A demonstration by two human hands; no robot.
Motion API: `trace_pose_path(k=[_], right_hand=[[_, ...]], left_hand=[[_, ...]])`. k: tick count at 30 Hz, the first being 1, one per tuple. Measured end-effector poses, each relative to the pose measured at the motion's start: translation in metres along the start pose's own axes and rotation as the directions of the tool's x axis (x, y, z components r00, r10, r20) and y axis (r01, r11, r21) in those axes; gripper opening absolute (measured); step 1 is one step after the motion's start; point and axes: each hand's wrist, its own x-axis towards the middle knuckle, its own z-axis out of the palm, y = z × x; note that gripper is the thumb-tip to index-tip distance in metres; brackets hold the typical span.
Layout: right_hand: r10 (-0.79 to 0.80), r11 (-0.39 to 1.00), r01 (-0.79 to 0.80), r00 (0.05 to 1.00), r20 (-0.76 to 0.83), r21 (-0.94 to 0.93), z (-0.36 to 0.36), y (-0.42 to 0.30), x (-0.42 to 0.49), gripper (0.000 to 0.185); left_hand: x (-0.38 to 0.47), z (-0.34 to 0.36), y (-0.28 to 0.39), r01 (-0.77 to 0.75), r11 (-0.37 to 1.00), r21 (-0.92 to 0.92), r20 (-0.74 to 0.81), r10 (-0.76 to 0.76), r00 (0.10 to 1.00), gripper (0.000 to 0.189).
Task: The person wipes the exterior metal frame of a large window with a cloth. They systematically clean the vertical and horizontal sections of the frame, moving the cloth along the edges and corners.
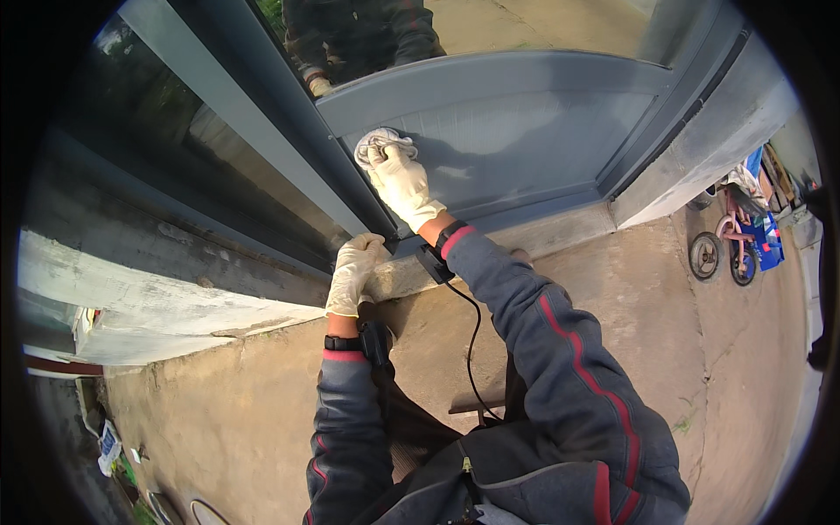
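My right hand (399, 180), in a cream rubber glove, presses a crumpled whitish cloth (383, 148) to the left side of the grey lower door panel (518, 141). Lower and to the left, my left hand (357, 266), gloved alike, has its fingers curled at the foot of the grey frame (295, 164) beside the glass; whether it grips the frame or something small is hidden. Above the panel, the door's glass pane (525, 26) reflects a dark-clothed figure and the yard. Both wrists carry black straps with devices, and a black cable (477, 321) hangs from the right one.
A concrete sill (551, 230) runs under the door. On the right, a small pink bicycle (730, 243) stands near a blue bag and piled items. A wall with worn plaster (164, 289) is on the left. Plastic bags (109, 448) lie at the lower left.
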Motion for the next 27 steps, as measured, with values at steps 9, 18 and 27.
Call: trace_pose_path(k=[9, 18, 27], right_hand=[[-0.261, 0.962, 0.257, 0.965, -0.029, -0.094, -0.064, 0.076, 0.019, 0.023], [0.207, 0.934, -0.287, 0.920, -0.333, -0.212, -0.172, 0.208, 0.017, 0.028], [0.828, 0.491, -0.434, 0.503, -0.248, 0.756, -0.208, 0.241, 0.033, 0.038]], left_hand=[[0.006, 0.015, 0.008, 0.075, 0.997, -0.025, 0.097, -0.072, 0.993, 0.022], [0.012, 0.027, 0.006, 0.091, 0.996, 0.009, 0.120, -0.092, 0.989, 0.023], [0.017, 0.033, 0.004, 0.100, 0.994, 0.044, 0.128, -0.105, 0.986, 0.021]])
